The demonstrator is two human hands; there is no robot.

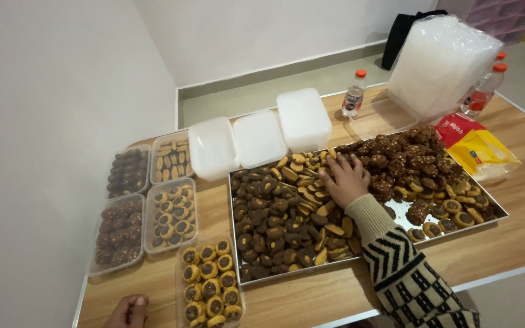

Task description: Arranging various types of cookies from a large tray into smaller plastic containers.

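A large metal tray (234, 243) on a wooden table (311, 294) holds several kinds of cookies: dark brown ones (262, 225), yellow-and-brown ones (305, 182), chocolate clusters (405, 155) and round chocolate-centred ones (451, 209). My right hand (344, 177), in a black-and-cream patterned sleeve, lies on the cookies in the tray's middle with fingers spread. My left hand (129, 311) rests on the table's near left edge, fingers curled, holding nothing, next to a clear container of round cookies (211, 282).
Several clear filled containers (147, 209) sit left of the tray. Three white lidded boxes (259, 138) stand behind it. At the back right are a bagged stack of clear containers (439, 61), two bottles (353, 92), and a red-yellow packet (475, 146). A white wall borders the left.
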